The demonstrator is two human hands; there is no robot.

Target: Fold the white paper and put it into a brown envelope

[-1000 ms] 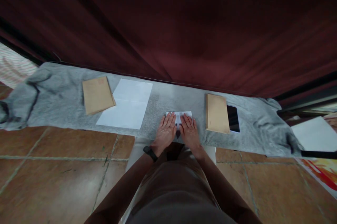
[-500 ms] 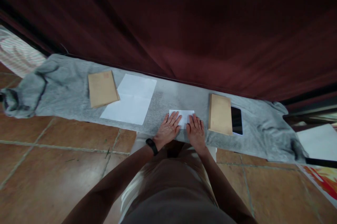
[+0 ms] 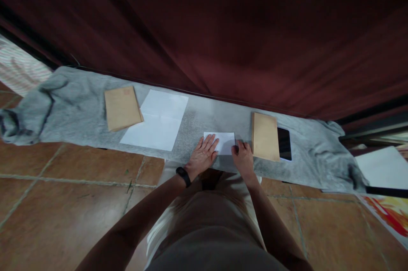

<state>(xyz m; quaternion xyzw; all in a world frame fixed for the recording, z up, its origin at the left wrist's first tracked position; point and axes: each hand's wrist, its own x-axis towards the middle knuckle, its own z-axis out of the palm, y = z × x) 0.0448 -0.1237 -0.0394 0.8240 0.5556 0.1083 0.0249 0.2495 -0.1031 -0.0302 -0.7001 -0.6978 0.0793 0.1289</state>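
Note:
A small folded sheet of white paper (image 3: 225, 141) lies on the grey cloth right in front of me. My left hand (image 3: 204, 154) rests flat on its left part, fingers spread, with a black band around the wrist. At the paper's right edge is my right hand (image 3: 243, 156), its fingers curled in and the thumb and index finger pinching the edge; the fingertips are partly hidden. To the left lies a larger white sheet (image 3: 162, 120) with faint crease lines, one edge under a stack of brown envelopes (image 3: 123, 107).
Another stack of brown envelopes (image 3: 265, 137) sits right of my right hand, overlapping a dark-screened phone (image 3: 284, 143). Grey cloth (image 3: 76, 109) covers the narrow bench. Behind it hangs a dark red curtain (image 3: 223, 50). A white sheet (image 3: 382, 167) is at far right.
My right hand has slid right off the paper's surface, and its fingers have gone from flat to curled at the right edge. My left hand stays flat on the paper.

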